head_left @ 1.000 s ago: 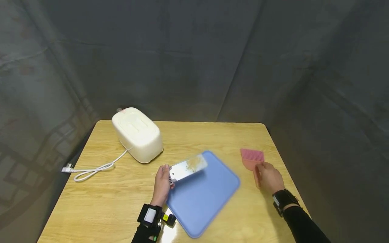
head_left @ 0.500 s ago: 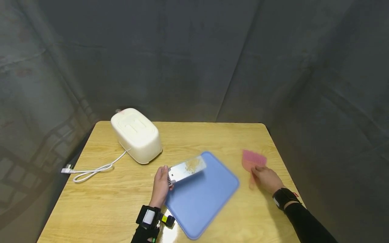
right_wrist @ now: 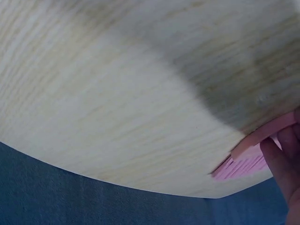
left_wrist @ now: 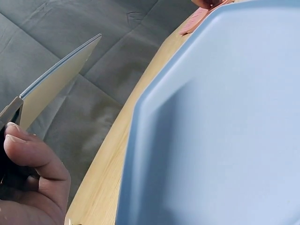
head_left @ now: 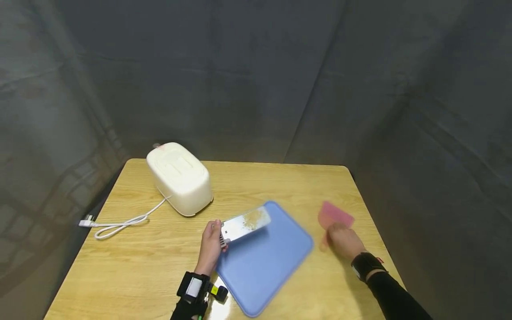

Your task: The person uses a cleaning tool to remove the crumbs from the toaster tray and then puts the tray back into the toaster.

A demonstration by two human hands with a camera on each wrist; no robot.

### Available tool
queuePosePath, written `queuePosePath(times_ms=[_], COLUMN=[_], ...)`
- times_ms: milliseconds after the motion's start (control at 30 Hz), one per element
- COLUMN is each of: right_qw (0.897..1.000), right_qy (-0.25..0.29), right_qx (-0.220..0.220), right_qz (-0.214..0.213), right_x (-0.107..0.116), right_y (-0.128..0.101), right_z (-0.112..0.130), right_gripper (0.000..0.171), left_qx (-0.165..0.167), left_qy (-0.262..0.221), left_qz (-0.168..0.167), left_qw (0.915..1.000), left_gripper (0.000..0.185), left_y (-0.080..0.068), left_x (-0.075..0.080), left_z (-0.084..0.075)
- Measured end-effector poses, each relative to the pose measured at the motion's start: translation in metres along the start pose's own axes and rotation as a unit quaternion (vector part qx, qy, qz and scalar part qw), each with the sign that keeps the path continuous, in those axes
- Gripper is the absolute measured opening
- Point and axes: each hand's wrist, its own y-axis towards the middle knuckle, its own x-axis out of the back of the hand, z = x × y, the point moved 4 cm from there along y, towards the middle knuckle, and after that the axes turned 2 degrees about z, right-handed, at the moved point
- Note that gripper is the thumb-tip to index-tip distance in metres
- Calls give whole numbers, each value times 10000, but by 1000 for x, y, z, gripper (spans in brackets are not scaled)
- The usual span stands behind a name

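Observation:
My left hand [head_left: 212,242] pinches the near end of a flat shiny metal plate [head_left: 245,223] with tan crumbs on it, holding it tilted over the left corner of a blue tray [head_left: 264,262]. In the left wrist view the plate [left_wrist: 56,84] rises from my fingers [left_wrist: 33,164], beside the tray's rim [left_wrist: 140,108]. My right hand [head_left: 342,240] grips the handle of a pink brush [head_left: 335,215], blurred, just right of the tray. The right wrist view shows the brush's bristles [right_wrist: 243,166] under my fingers [right_wrist: 281,164], above the wooden table [right_wrist: 117,93].
A cream-white appliance [head_left: 180,177] stands at the table's back left, and its white cable [head_left: 124,221] trails to the left edge with the plug hanging over. Dark grey cloth surrounds the wooden table [head_left: 140,262] on all sides.
My right hand has taken up the pink brush and carried it a little nearer and left, toward the blue tray. The left hand and metal plate have barely shifted.

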Motion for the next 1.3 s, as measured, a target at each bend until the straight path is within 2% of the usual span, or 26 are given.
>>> queuePosePath(times_ms=[200,333,500,633,733,833,1000,1100,1200,1300], right_qw=[9997,9999,9998,9991,9977,9955,9934,9917,9832,9685], right_qy=[88,0,54,-96,-131,37,108,124,464,984], right_qx=[124,116,-172,-316,-543,-857,-1031,-1136,-1473,-1663], right_qz=[-171,-60,-28,-263,-375,-403,-486,-593,-969,-1573], right_x=[-3,-5,-2,1,3,8,26,40,60,92], right_y=[0,0,-4,-8,-9,-8,-2,8,24,48], right_z=[-4,-3,-2,-2,-2,-2,-2,-5,-5,3], right_gripper=[34,36,38,33,26,29,40,32,21,11], left_qx=[-90,-114,-49,-63,-111,-157,-161,-148,-107,-94], left_qy=[61,35,-28,-48,-27,-38,-68,-104,-95,-101], left_qz=[20,39,67,27,-27,-16,24,19,35,25], left_qw=[9999,9999,10000,10000,9999,9999,9998,9998,9999,9999], left_gripper=[41,40,40,41,39,38,40,40,40,40], left_y=[-1,-1,-2,-2,-1,0,2,1,0,-1], left_x=[-1,-1,-2,-2,-2,-3,-5,-5,-3,-2], left_z=[2,2,4,5,7,7,5,3,1,0])
